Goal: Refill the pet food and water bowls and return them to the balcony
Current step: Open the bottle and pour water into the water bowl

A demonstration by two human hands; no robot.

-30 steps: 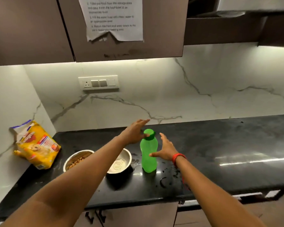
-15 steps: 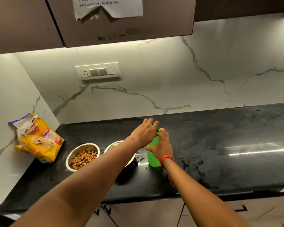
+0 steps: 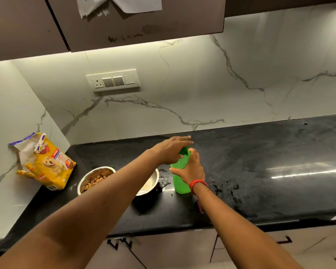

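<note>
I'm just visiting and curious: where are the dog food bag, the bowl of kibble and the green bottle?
dog food bag (image 3: 52, 167), head view, printed front.
bowl of kibble (image 3: 94, 181), head view, kibble inside.
green bottle (image 3: 179, 184), head view, lower body.

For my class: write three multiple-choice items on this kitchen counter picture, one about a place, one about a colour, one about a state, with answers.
1. Where does the pet food bag stand?
A. counter's left corner
B. beside the bottle
C. inside a cupboard

2. What colour is the bottle?
A. red
B. green
C. blue

3. What is in the left bowl?
A. nothing
B. water
C. kibble

Answers: 1 A, it leans against the left wall; 2 B, the right hand grips its green body while the left hand covers the cap; 3 C, brown pieces show inside.
</note>
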